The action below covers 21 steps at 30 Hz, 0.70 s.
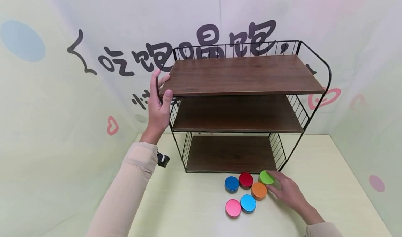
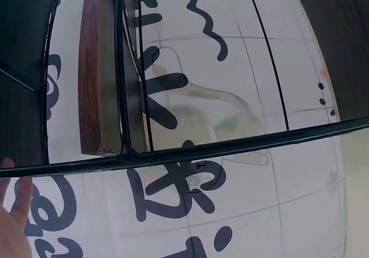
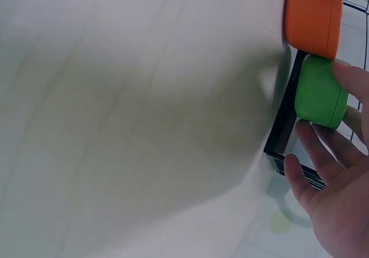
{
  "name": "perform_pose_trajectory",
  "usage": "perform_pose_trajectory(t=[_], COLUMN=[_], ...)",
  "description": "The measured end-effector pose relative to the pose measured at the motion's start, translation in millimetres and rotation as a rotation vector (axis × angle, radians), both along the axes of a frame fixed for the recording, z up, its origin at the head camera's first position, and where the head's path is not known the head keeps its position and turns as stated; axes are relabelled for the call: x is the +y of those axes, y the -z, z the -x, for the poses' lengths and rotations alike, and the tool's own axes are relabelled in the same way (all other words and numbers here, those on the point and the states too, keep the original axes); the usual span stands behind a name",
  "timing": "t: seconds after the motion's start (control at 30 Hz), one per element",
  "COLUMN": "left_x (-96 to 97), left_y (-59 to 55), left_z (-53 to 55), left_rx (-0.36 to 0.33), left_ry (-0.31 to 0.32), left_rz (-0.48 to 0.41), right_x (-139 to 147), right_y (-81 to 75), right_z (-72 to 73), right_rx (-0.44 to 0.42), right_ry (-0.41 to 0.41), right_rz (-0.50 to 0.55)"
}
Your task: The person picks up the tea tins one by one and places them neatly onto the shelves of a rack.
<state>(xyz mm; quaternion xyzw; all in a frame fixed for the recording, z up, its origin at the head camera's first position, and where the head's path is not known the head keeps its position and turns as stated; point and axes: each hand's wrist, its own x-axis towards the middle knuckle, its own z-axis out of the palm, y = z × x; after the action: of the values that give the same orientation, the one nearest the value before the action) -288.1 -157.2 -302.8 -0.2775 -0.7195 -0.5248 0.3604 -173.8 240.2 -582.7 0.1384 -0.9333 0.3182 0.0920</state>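
Observation:
A three-tier shelf rack [image 1: 238, 74] of dark wood boards and black wire stands at the back of the table. My left hand [image 1: 159, 106] grips its upper left front corner, thumb in front and fingers at the side rail; the left wrist view shows only some fingers [image 2: 20, 203] by the black frame. Before the bottom board, my right hand [image 1: 289, 193] pinches a small round green tin [image 1: 266, 177] between thumb and fingers. In the right wrist view that green tin [image 3: 318, 91] sits beside an orange tin [image 3: 313, 19].
Left of the green tin stand a red tin [image 1: 246, 180], a dark blue tin [image 1: 231, 184], a light blue tin [image 1: 248, 203] and a pink tin [image 1: 233, 208]. Printed cloth walls [image 1: 69, 125] enclose the pale table [image 1: 176, 209] at the back and sides.

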Motion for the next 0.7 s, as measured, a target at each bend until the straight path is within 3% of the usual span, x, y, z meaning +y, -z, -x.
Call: perform_pose_trajectory(t=[0.17,0.7], left_x=[-8.1,-6.7], left_y=[12.2,10.6], left_z=[15.8,13.7], left_rx=[0.018,0.026], left_ry=[-0.017,-0.022], left_rz=[0.017,0.013], right_x=[2,3], right_y=[-10.7,-47.7], right_z=[-3.2,-10.5], right_rx=[0.001,0.139], right_ry=[0.0,-0.009], right_rz=[-0.008,-0.088])
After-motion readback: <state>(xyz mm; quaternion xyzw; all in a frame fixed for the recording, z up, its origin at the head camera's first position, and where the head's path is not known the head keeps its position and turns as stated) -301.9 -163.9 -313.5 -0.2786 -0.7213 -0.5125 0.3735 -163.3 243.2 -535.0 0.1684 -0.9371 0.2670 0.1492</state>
